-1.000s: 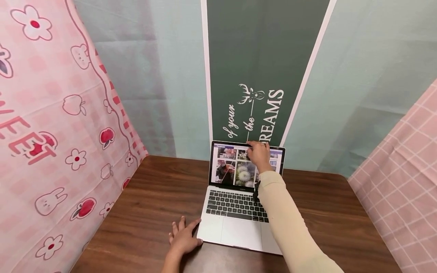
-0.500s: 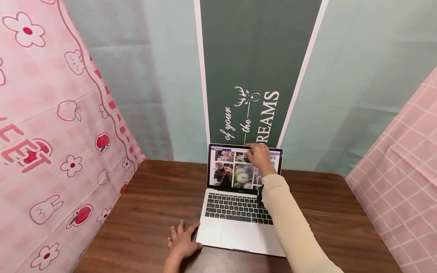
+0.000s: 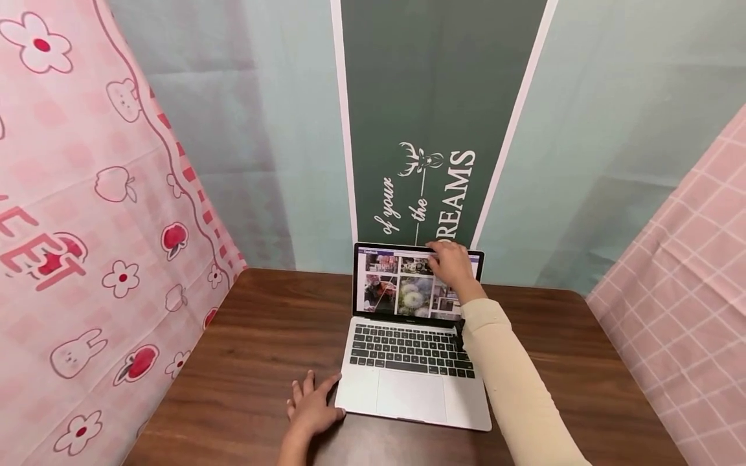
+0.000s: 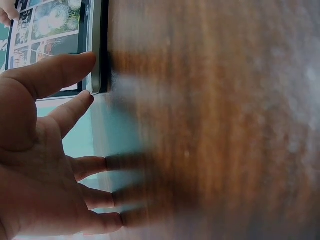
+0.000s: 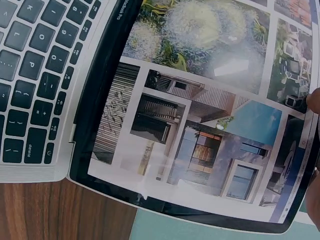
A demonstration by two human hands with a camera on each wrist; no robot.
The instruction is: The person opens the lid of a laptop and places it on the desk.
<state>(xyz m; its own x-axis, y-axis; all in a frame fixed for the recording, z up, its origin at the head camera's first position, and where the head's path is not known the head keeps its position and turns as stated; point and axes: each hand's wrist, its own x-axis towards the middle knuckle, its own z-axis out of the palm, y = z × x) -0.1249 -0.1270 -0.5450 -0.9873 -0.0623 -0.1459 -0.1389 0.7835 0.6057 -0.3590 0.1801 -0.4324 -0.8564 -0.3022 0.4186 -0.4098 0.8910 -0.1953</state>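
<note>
A silver laptop [image 3: 410, 396] stands unfolded on the table, its lit screen [image 3: 415, 296] raised and filled with a grid of photos. My right hand [image 3: 453, 264] pinches the screen's top edge, right of its middle, with the thumb on the front and the fingers over the rim. In the right wrist view only a fingertip [image 5: 314, 101] and part of that hand show beside the screen. My left hand [image 3: 315, 408] lies spread at the front left corner of the base. Its thumb [image 4: 75, 67] and index finger reach the laptop's side, while the other fingertips rest on the wood.
The dark wood table [image 3: 262, 336] runs out on both sides of the laptop. Behind it hangs a green and pale blue cloth [image 3: 443, 77] with white lettering. Pink patterned cloths [image 3: 76, 226] close off the left and right sides.
My right hand has slid a little to the right along the screen's top edge, and the sleeve uncovers more of the keyboard. The head view has shifted slightly. My left hand stays at the corner.
</note>
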